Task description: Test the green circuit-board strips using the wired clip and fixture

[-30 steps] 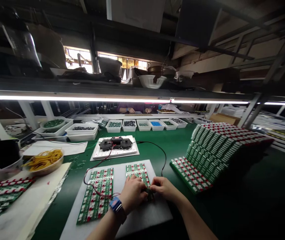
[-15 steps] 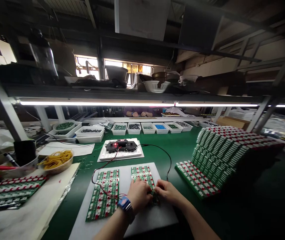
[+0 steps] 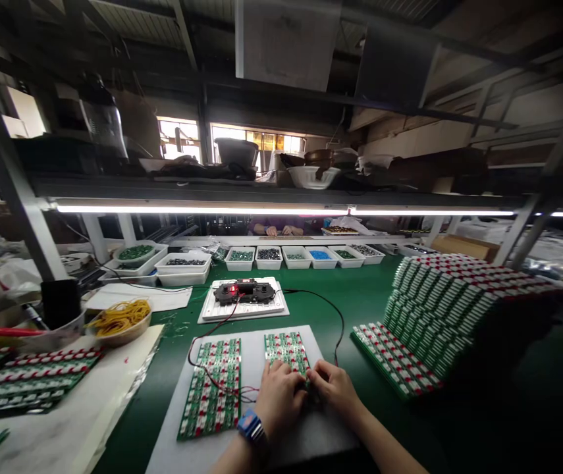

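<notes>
My left hand, with a blue band at the wrist, rests over the lower part of a green circuit panel. Beside it, my right hand has thumb and finger pinched at the panel's right edge. What the fingertips of both hands grip is too small or hidden to name. A second panel with red and white parts lies to the left on the white foam sheet. Thin red and black wires cross that panel and end near my left hand. They come from a black device with a red light.
A tall stack of panels stands on the right, one panel before it. Small white bins line the back. At left are a bowl of yellow bands and more panels. A person's hands show beyond the shelf.
The whole view has shifted slightly, with things now a little lower and to the right. My hands remain at the right panel, and my right fingertips are closer to my left hand.
</notes>
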Available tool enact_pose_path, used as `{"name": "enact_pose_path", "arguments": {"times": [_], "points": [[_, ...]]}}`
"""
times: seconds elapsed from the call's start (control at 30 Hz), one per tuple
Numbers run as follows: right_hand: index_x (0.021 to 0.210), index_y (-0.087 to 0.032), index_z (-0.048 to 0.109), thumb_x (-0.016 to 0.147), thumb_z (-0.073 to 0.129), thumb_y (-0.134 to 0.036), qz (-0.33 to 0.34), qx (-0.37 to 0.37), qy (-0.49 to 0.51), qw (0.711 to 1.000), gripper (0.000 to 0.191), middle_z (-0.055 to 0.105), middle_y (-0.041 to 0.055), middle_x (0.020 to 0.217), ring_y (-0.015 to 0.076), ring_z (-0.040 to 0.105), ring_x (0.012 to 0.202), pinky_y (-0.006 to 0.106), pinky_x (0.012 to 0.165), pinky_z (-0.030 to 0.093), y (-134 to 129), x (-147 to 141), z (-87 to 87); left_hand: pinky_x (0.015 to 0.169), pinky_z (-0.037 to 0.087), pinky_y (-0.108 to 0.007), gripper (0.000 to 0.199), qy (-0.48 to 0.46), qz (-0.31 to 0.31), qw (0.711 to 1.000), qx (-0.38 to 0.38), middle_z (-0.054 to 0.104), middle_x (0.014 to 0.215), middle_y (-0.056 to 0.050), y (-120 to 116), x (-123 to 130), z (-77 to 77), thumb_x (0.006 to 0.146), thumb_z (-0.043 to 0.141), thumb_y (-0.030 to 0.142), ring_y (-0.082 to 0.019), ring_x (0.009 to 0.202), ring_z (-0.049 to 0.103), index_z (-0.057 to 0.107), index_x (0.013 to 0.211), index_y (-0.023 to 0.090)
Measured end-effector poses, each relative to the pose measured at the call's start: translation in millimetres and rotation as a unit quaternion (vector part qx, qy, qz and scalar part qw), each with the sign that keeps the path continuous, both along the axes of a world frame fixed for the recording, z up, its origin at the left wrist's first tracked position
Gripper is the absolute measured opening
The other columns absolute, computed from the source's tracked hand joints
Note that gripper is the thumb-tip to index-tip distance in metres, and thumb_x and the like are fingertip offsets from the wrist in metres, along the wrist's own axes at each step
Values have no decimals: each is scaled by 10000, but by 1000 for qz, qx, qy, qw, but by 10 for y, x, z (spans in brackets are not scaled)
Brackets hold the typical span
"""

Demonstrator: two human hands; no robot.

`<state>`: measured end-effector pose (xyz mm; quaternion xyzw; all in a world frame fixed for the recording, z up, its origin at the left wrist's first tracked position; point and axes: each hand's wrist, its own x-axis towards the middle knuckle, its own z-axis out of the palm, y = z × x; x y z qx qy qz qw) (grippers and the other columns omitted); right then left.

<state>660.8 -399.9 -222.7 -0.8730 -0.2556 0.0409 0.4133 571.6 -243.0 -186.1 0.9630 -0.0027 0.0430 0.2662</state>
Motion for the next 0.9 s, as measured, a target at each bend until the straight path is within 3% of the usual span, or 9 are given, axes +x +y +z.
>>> {"name": "enact_pose_path", "arguments": {"times": [0.27,0.57,0.9], "points": [[647,-208,507,832,480,-541,14,0,-2,1000,382,512,-27,583,147,481,590,253,581,337,-21,45,-62,1065,329,-447,234,-5,2,1000,-10,669,977,-48,1,0,-26,820,581,299,-255,1064,529,741,990,289],[693,-196,549,774,508,-422,82,-15,45,996,244,590,3,653,172,527,661,266,620,368,-78,9,206,1073,330,-442,232,-3,3,1000,-8,673,990,-55,7,-9,0,826,586,294,-258,1074,535,743,997,276],[710,-202,536,795,446,-449,19,-11,48,999,277,614,18,692,192,561,695,284,656,390,-60,-110,179,1093,310,-459,240,11,1,1000,12,664,1023,-60,-21,-18,33,852,579,296,-258,1102,529,729,1037,260]]}}
